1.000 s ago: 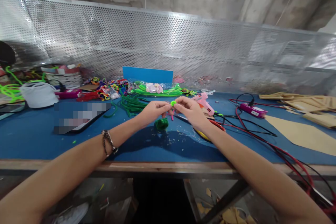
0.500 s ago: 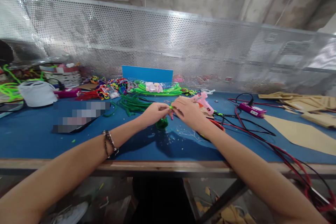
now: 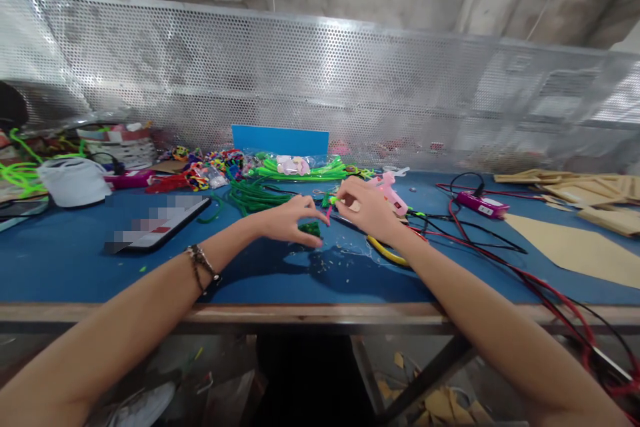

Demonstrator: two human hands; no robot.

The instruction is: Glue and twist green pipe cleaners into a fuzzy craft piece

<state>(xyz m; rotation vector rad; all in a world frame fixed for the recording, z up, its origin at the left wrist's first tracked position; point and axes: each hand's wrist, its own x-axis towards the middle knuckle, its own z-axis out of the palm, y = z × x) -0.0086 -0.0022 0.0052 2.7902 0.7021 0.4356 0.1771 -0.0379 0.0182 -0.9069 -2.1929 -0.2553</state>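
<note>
Left of the pink plastic glue gun (image 3: pixel 393 194), a small bright-green piece (image 3: pixel 334 199), probably light and soft, best taken by its edge, is pinched in the right hand (image 3: pixel 369 209); the left hand (image 3: pixel 281 220) is parted around a dark-green lump (image 3: pixel 311 229), contact unclear.

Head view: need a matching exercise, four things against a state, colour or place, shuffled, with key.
Column 1
1. Left hand
2. Right hand
3. Glue gun
4. Blue board

Column 2
A. Pink all over its body
B. Upright toward the back of the table
C. Thumb and fingertips apart
D. Pinching a small bright green piece

Pairs: 1-C, 2-D, 3-A, 4-B
</note>
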